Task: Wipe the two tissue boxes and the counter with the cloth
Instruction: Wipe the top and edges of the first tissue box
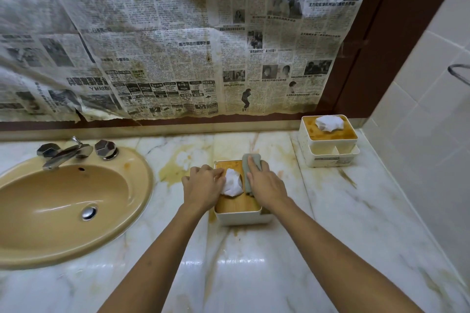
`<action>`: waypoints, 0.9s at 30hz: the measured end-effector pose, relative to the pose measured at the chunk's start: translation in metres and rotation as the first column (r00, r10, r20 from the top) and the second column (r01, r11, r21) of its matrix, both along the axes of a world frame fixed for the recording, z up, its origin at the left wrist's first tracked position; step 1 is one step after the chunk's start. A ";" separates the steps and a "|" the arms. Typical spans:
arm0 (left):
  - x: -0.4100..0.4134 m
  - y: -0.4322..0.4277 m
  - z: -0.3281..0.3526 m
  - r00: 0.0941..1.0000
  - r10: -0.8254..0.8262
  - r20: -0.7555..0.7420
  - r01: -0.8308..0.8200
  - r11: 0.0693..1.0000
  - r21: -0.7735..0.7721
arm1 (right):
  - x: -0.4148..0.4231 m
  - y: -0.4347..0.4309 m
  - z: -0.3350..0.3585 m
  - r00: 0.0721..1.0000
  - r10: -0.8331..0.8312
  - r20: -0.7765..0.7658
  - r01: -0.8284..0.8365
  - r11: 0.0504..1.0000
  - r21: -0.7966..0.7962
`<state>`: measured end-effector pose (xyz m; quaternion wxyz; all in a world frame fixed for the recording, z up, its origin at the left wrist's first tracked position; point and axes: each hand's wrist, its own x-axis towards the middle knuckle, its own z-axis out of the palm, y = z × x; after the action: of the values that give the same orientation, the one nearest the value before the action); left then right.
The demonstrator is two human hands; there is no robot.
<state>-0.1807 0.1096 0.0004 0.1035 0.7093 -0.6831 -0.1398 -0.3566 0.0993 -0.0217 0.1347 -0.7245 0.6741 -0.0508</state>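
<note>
A white tissue box (241, 216) with a wooden lid stands in the middle of the marble counter (254, 267), a white tissue (232, 182) sticking up from its slot. My left hand (202, 187) grips the box's left edge, fingers curled over the lid. My right hand (264, 184) presses a folded grey-green cloth (250, 160) flat onto the right side of the lid. A second tissue box (329, 142), white with a stained wooden lid and a tissue on top, sits at the back right corner.
A tan sink (63, 208) with a chrome tap (66, 152) fills the left. Yellow-brown stains (175, 168) mark the counter behind the near box. Stained newspaper (178, 46) covers the mirror behind. A tiled wall (432, 134) bounds the right side.
</note>
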 end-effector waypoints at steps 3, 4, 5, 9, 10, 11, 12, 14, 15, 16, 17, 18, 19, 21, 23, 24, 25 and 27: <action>0.004 0.000 -0.002 0.998 -0.030 0.050 0.028 0.999 0.028 | 0.001 -0.001 -0.001 1.000 0.005 -0.006 -0.005 1.000 0.013; 0.006 0.000 -0.003 0.997 -0.038 0.065 0.036 0.999 0.034 | 0.000 0.006 -0.001 1.000 0.006 -0.012 -0.006 1.000 0.012; 0.007 0.001 -0.005 0.996 -0.046 0.077 0.043 0.998 0.040 | -0.001 0.016 -0.002 1.000 0.010 -0.015 -0.009 1.000 0.013; 0.008 0.001 -0.007 0.995 -0.052 0.080 0.049 0.998 0.036 | -0.006 0.062 -0.010 1.000 0.025 0.011 -0.025 0.999 0.034; 0.008 0.000 -0.007 0.996 -0.051 0.079 0.048 0.998 0.033 | -0.008 0.063 -0.009 1.000 0.028 0.009 -0.028 0.999 0.031; 0.008 -0.001 -0.007 0.996 -0.050 0.079 0.048 0.998 0.032 | -0.008 0.058 -0.008 1.000 0.030 0.002 -0.030 0.999 0.031; 0.009 -0.001 -0.007 0.996 -0.051 0.080 0.048 0.998 0.031 | -0.007 0.049 -0.007 1.000 0.028 -0.006 -0.028 0.999 0.030; 0.010 -0.002 -0.007 0.995 -0.052 0.084 0.050 0.998 0.030 | -0.004 0.024 -0.006 1.000 0.019 -0.014 -0.019 1.000 0.012; 0.010 -0.002 -0.007 0.995 -0.051 0.087 0.048 0.998 0.031 | -0.002 0.012 -0.004 1.000 0.014 -0.012 -0.014 1.000 0.010; 0.009 -0.002 -0.007 0.995 -0.049 0.089 0.046 0.998 0.031 | -0.001 0.002 -0.002 1.000 0.012 -0.008 -0.012 1.000 0.018; 0.009 -0.002 -0.006 0.995 -0.047 0.090 0.044 0.999 0.031 | 0.000 -0.005 -0.001 1.000 0.013 -0.003 -0.013 1.000 0.028; 0.009 -0.003 -0.006 0.995 -0.047 0.092 0.044 0.999 0.033 | 0.001 -0.007 -0.001 1.000 0.015 -0.002 -0.015 0.999 0.035; 0.008 -0.003 -0.006 0.995 -0.047 0.091 0.044 0.998 0.038 | 0.001 -0.005 -0.001 1.000 0.014 -0.005 -0.014 0.999 0.035; 0.007 -0.003 -0.006 0.996 -0.042 0.085 0.038 0.998 0.049 | 0.000 0.009 -0.002 1.000 0.010 -0.010 -0.010 0.999 0.030; 0.006 -0.003 -0.006 0.997 -0.029 0.069 0.025 0.998 0.057 | -0.002 0.032 -0.005 1.000 0.009 0.003 -0.009 0.999 0.041; 0.005 -0.002 -0.006 0.998 -0.024 0.056 0.021 0.998 0.060 | -0.003 0.045 -0.007 1.000 0.014 0.004 -0.014 0.999 0.048; 0.005 -0.002 -0.006 0.999 -0.021 0.043 0.018 0.998 0.061 | -0.004 0.056 -0.008 1.000 0.019 0.000 -0.019 0.998 0.051; 0.003 -0.002 -0.004 0.999 -0.019 0.033 0.017 0.998 0.059 | -0.006 0.064 -0.008 1.000 0.021 -0.004 -0.021 0.999 0.040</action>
<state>-0.1779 0.1080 -0.0040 0.0697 0.7080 -0.6868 -0.1490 -0.3626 0.1636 -0.0299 0.1481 -0.7288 0.6677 -0.0342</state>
